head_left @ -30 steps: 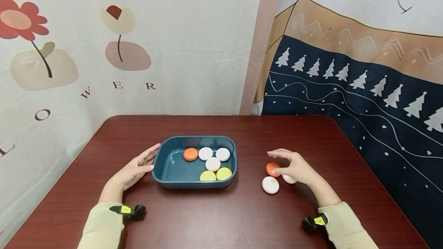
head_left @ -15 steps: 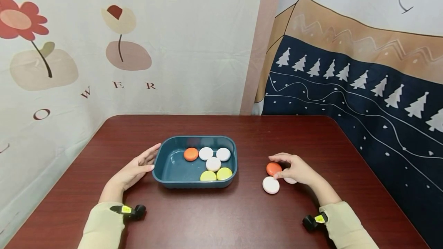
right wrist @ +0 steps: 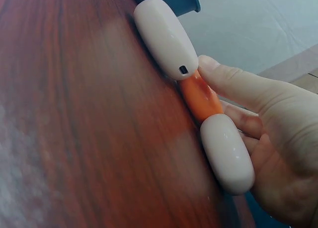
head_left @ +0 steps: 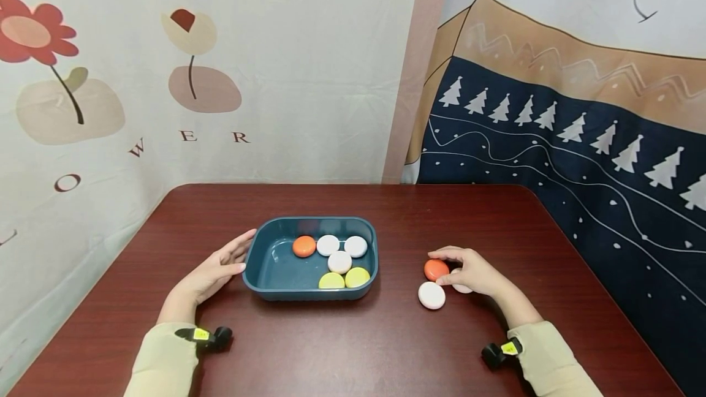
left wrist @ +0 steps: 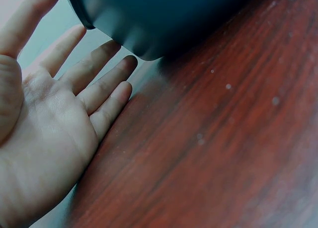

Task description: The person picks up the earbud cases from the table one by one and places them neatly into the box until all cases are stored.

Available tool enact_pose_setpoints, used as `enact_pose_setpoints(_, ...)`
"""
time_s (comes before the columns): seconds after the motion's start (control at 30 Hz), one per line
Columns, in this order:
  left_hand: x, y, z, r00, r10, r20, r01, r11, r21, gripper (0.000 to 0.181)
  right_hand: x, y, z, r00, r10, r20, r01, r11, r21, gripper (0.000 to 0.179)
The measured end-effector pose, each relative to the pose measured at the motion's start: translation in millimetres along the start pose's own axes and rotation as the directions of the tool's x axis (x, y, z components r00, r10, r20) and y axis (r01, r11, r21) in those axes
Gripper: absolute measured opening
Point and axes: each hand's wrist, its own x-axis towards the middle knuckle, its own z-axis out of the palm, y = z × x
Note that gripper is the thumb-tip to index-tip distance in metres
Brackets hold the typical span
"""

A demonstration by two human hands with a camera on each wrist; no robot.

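Observation:
My left hand (head_left: pixel 215 271) has its fingers spread against the left end of a dark teal tray (head_left: pixel 281 292). In the left wrist view the straight fingers (left wrist: pixel 102 86) lie along the tray's outer wall (left wrist: pixel 134 32). My right hand (head_left: pixel 472 271) bends over a glossy orange disc (head_left: pixel 436 269), thumb at its near edge and fingers at its far edge. A white disc (head_left: pixel 431 295) lies just in front, and another white disc (head_left: pixel 461 288) is partly hidden under the hand. One white disc (right wrist: pixel 164 37) shows a small dark slot in its side.
Inside the tray lie an orange disc (head_left: pixel 304 246), three white ones (head_left: pixel 339 262) and two yellow ones (head_left: pixel 357 277). All stands on a reddish-brown table (head_left: pixel 331 348). Printed cloths (head_left: pixel 309 78) hang behind the table's far edge.
My right thumb has slid from over the orange disc to its near edge, and that hand has come slightly nearer. The left hand and the tray have stayed put.

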Motion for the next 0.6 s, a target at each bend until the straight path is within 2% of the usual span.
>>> enact_pose_setpoints(0.23,0.0,0.1,-0.2,1.000,-0.003,-0.003,0.003,1.000,0.003,0.069,-0.1,0.3,1.2,1.000,-0.003,-0.015,0.003,0.998,-0.060,0.051)
enact_pose_setpoints(0.37,-0.2,0.8,0.5,1.000,-0.004,-0.005,0.004,1.000,0.001,0.069,-2.1,-22.4,0.8,1.000,0.017,-0.015,-0.019,0.996,-0.091,0.047)
enact_pose_setpoints(0.43,-0.4,1.5,1.1,1.000,-0.003,-0.004,0.003,1.000,0.001,0.068,-2.2,-24.6,1.3,0.999,0.034,-0.015,-0.035,0.995,-0.098,0.047)
enact_pose_setpoints(0.6,-0.6,3.3,2.2,1.000,-0.003,-0.003,0.003,1.000,0.004,0.068,-0.5,-3.4,2.5,0.999,0.048,-0.023,-0.049,0.996,-0.069,0.050)
